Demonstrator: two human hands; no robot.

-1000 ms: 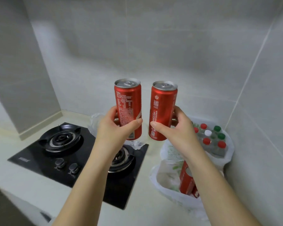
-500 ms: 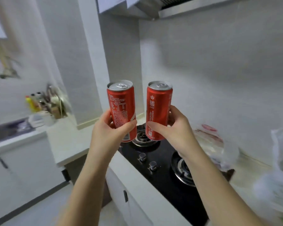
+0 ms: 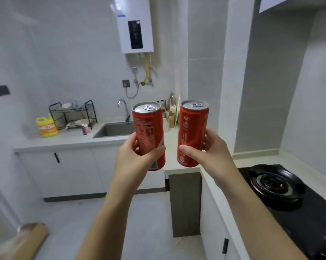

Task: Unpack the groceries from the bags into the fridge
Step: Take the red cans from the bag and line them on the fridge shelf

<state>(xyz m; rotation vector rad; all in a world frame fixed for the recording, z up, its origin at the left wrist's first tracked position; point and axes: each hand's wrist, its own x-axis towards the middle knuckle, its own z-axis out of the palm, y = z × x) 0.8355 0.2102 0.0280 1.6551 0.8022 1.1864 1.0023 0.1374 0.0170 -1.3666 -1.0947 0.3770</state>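
I hold two tall red soda cans upright in front of me, side by side and a little apart. My left hand (image 3: 136, 162) grips the left can (image 3: 149, 128) around its lower half. My right hand (image 3: 207, 156) grips the right can (image 3: 193, 128) the same way, thumb across its front. Both tops are sealed, pull tabs in place. The grocery bags and the fridge are out of view.
A black gas hob (image 3: 290, 196) lies in the counter at the right. Ahead are a sink (image 3: 114, 129) with a tap, a dish rack (image 3: 73, 115), a yellow detergent jug (image 3: 46, 126) and a wall water heater (image 3: 135, 25). A cardboard box (image 3: 29, 241) sits on the floor at the lower left.
My view has swung left, away from the hob and the bags toward the sink wall. Both cans stay gripped in my hands, held upright as before.
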